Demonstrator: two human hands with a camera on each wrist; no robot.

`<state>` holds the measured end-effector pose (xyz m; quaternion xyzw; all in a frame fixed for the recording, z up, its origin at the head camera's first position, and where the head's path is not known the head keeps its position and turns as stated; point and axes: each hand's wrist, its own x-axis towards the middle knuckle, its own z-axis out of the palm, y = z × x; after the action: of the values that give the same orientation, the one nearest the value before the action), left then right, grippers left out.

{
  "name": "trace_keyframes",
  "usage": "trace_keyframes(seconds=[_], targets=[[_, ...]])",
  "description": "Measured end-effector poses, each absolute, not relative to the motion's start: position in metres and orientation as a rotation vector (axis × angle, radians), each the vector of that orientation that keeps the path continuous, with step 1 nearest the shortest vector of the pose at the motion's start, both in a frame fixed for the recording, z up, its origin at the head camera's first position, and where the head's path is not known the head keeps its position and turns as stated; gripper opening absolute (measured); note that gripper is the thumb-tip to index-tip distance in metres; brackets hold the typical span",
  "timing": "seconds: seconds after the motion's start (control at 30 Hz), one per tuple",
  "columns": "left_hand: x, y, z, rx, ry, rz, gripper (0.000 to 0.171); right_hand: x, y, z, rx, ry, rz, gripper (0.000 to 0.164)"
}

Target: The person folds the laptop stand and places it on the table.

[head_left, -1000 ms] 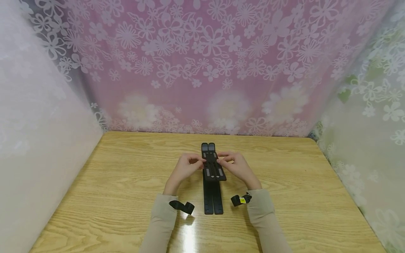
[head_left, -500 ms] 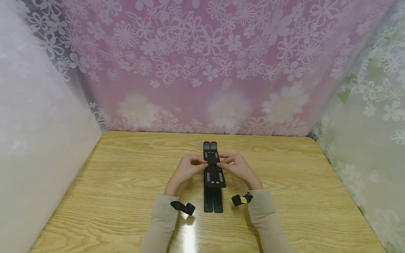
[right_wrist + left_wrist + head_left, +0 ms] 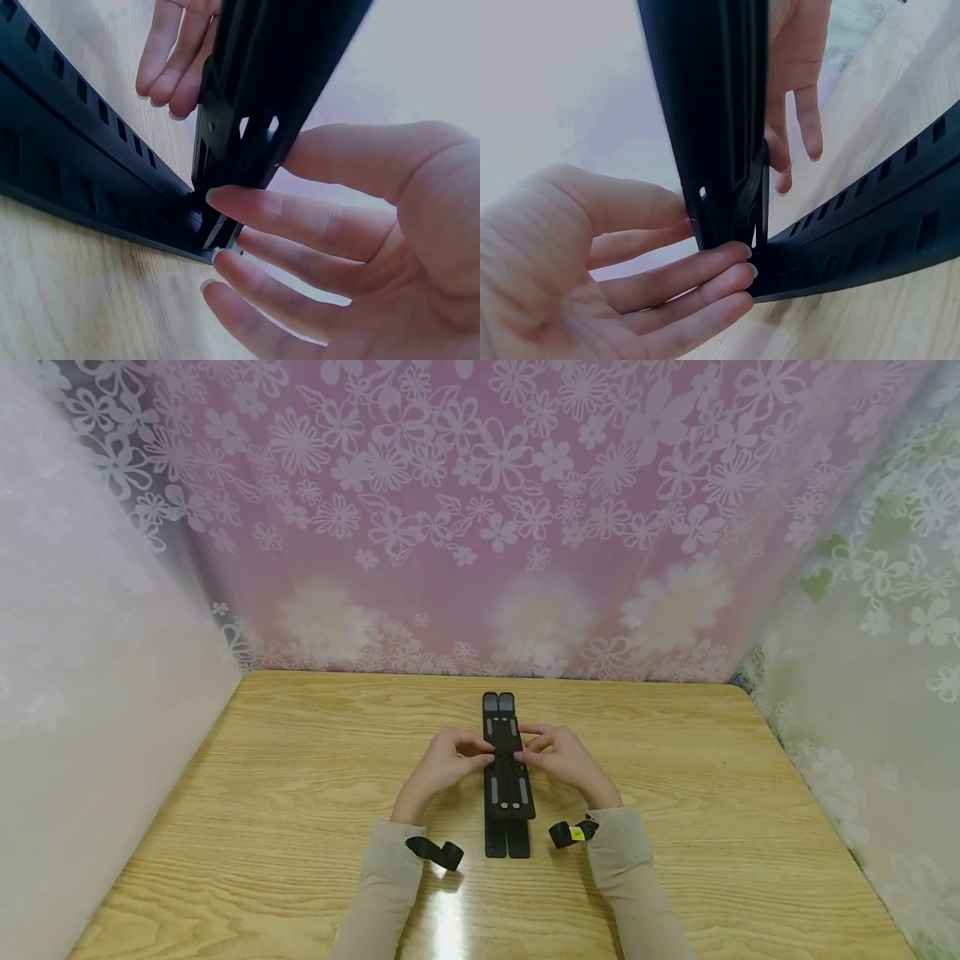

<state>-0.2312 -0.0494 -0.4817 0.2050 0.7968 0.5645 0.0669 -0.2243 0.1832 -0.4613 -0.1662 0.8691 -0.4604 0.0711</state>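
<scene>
A black folding laptop stand (image 3: 506, 789) with grey pads stands lengthwise in the middle of the table. Its upper plate (image 3: 705, 82) slopes above a slotted base (image 3: 885, 202), and the two meet at a narrow angle near the fingertips. My left hand (image 3: 446, 766) pinches the left side of the upper plate between thumb and fingers. From the other side, my right hand (image 3: 562, 760) grips the opposite edge, its thumb on the plate and a finger beneath. In the right wrist view the base (image 3: 67, 142) runs off to the left, and the joint is partly covered by fingers.
The wooden table (image 3: 300, 760) carries the stand. A pink flowered curtain (image 3: 480, 527) hangs behind its far edge, with pale sheets on both sides. Black wrist cameras (image 3: 447, 856) are strapped over the beige sleeves (image 3: 390, 872).
The upper plate's near end has come down closer to the base, covering more of it. The base has slid slightly away from the person. Both hands keep their hold and have shifted only slightly.
</scene>
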Motion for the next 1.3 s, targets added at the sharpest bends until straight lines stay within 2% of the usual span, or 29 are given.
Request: trace_keyframes(seconds=[0.17, 0.5, 0.7, 0.9, 1.3], targets=[[-0.230, -0.049, -0.482, 0.609, 2.411, 1.646, 0.014, -0.224, 0.182, -0.462, -0.480, 2.622, -1.333, 0.016], [-0.229, -0.045, -0.478, 0.600, 2.506, 1.457, 0.036, -0.226, 0.179, -0.469, -0.494, 2.632, -1.224, 0.028], [-0.228, -0.042, -0.479, 0.584, 2.520, 1.365, 0.046, -0.224, 0.178, -0.472, -0.326, 2.538, -1.235, 0.019], [-0.226, -0.041, -0.478, 0.552, 2.521, 1.322, 0.053, -0.223, 0.177, -0.474, -0.264, 2.515, -1.214, 0.020], [-0.223, -0.039, -0.473, 0.587, 2.502, 1.281, 0.059, -0.223, 0.170, -0.476, -0.135, 2.557, -1.214, 0.014]])
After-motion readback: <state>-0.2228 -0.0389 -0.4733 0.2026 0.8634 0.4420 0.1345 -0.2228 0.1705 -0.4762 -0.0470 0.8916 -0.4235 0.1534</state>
